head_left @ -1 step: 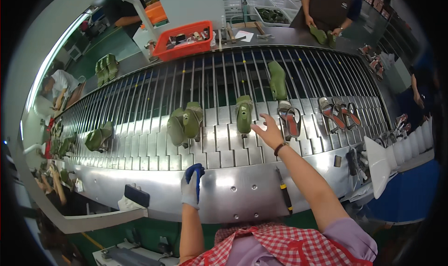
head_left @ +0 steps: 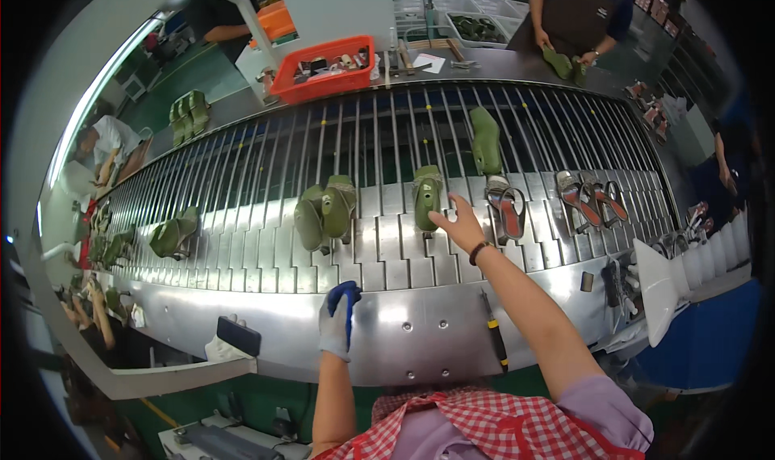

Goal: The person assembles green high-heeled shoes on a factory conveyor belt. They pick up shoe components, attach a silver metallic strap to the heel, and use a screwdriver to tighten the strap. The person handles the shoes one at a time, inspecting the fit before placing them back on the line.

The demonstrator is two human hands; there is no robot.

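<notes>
My bare right hand (head_left: 460,224) reaches over the slatted metal conveyor (head_left: 379,226), thumb and fingers spread. Its thumb tip meets the right edge of a green shoe last (head_left: 427,201) with a sandal strap across it; I cannot tell whether it touches. My left hand (head_left: 337,306), in a grey and blue glove, is at the conveyor's near edge, fingers loosely bent and nothing seen in them. Just right of my right hand lies a dark strappy sandal (head_left: 508,210) with a reddish insole, below a bare green last (head_left: 485,139). Left of centre, two green lasts (head_left: 324,211) stand side by side.
A screwdriver (head_left: 495,331) with a yellow and black handle lies on the metal ledge, a phone (head_left: 238,336) to its left. More sandals (head_left: 593,201) lie at right. Beyond the conveyor stands a red basket (head_left: 323,84); a co-worker (head_left: 577,24) holds green lasts.
My right hand has come slightly left, closer to the strapped green last. The whole view has shifted a little. My left hand stays at the near edge.
</notes>
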